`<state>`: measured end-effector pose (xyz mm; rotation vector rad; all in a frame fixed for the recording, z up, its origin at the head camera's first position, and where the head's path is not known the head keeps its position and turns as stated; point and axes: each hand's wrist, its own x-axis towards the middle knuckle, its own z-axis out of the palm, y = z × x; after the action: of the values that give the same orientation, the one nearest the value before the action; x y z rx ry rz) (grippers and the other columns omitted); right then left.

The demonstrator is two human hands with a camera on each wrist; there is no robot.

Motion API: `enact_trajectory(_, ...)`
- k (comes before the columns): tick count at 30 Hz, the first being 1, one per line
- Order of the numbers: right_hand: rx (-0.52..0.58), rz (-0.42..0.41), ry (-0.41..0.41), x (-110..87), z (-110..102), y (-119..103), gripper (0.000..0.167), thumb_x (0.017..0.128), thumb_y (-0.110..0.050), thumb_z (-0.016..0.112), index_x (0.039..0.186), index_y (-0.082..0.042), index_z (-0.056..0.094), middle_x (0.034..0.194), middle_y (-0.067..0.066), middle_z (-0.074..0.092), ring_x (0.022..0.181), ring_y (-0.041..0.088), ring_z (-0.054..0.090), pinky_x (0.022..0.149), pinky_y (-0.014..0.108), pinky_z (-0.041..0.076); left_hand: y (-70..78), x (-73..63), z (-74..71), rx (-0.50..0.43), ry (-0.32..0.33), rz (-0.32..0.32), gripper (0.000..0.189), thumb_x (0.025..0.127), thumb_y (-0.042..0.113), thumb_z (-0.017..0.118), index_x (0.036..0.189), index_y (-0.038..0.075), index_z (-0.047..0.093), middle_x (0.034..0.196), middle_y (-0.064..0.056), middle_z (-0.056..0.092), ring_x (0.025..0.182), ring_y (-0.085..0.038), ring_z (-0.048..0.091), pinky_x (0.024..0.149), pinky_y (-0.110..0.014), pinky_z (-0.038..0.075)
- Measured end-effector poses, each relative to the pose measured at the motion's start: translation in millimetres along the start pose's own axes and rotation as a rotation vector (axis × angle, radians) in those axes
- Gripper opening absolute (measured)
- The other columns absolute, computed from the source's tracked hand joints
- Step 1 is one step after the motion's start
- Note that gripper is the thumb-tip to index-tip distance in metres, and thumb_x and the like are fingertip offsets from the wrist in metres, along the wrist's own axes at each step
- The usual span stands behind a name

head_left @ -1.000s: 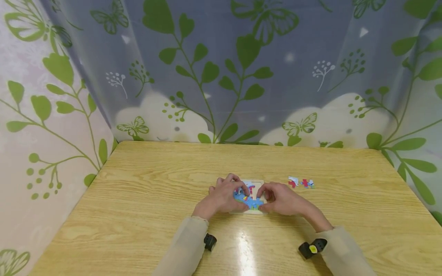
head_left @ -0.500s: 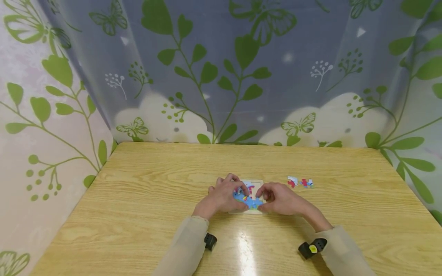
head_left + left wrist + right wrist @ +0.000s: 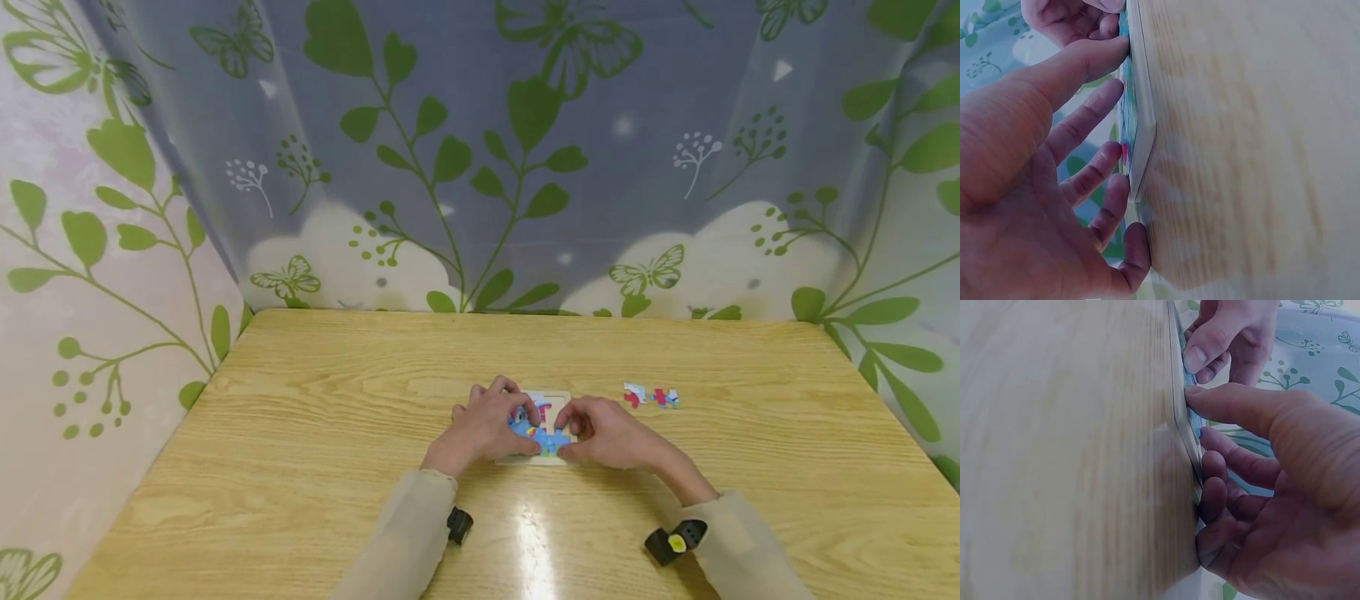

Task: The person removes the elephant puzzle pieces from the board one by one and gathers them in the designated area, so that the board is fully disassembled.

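A small jigsaw puzzle in a pale wooden tray (image 3: pixel 534 462) lies on the table, with blue, white and pink pieces in it. My left hand (image 3: pixel 487 423) spreads over its left part. In the left wrist view that thumb (image 3: pixel 1113 53) presses the surface near the tray's edge, the fingers spread along it. From the right, my right hand (image 3: pixel 611 433) holds a blue puzzle piece (image 3: pixel 558 440) at the lower right between thumb and forefinger, its other fingers curled. Bare tray bottom (image 3: pixel 554 417) shows above that piece. The hands cover both sides of the tray.
Beyond the right hand lie two loose puzzle pieces, a white and red one (image 3: pixel 634 393) and a red and blue one (image 3: pixel 663 397). The wooden table (image 3: pixel 360 358) meets a patterned cloth backdrop (image 3: pixel 480 208) at its far edge, with cloth on both sides.
Both hands stay at the puzzle almost unmoved. My right thumb has shifted very slightly to the left. The loose pieces lie as before.
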<state>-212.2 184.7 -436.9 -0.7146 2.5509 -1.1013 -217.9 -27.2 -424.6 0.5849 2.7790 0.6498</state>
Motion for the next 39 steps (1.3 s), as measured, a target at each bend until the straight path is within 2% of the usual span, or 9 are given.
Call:
enact_trajectory(14,0.029,0.003,0.006,-0.9,0.2,-1.9,0.027,0.073,-0.018,0.072,0.092,-0.011,0.055,0.076,0.009,0.051,0.063,0.014,0.045,0.055,0.026,0.039,2.7,1.3,-0.9,0.023,0.007,-0.023,0.023,0.067,0.048,0.071,0.081,0.037,0.056,0.116,0.009,0.035,0.099,-0.025,0.034,0.072,-0.051,0.030)
enact_trajectory(27,0.146,-0.022,0.000,-3.6,-0.7,1.9,0.028,0.075,-0.010,0.070,0.097,-0.012,0.054,0.080,0.009,0.053,0.068,0.020,0.049,0.057,0.028,0.042,1.3,1.3,0.3,0.024,0.005,-0.014,0.024,0.067,0.049,0.071,0.083,0.038,0.057,0.116,0.009,0.035,0.099,-0.025,0.034,0.072,-0.051,0.030)
enact_trajectory(33,0.229,-0.015,-0.013,-8.4,-6.0,-11.7,0.022,0.079,-0.003,0.064,0.098,-0.005,0.053,0.080,0.015,0.054,0.069,0.027,0.050,0.053,0.027,0.041,2.4,0.3,-1.3,0.037,0.005,-0.007,0.024,0.067,0.049,0.071,0.082,0.037,0.056,0.116,0.008,0.036,0.099,-0.027,0.035,0.070,-0.052,0.031)
enact_trajectory(39,0.278,0.025,-0.035,-14.0,-12.2,-26.3,0.019,0.082,-0.003,0.060,0.099,-0.001,0.052,0.082,0.019,0.055,0.072,0.029,0.050,0.055,0.027,0.040,2.0,0.2,-0.8,0.030,0.010,-0.003,0.023,0.068,0.049,0.070,0.082,0.037,0.056,0.116,0.008,0.036,0.099,-0.027,0.035,0.070,-0.051,0.031)
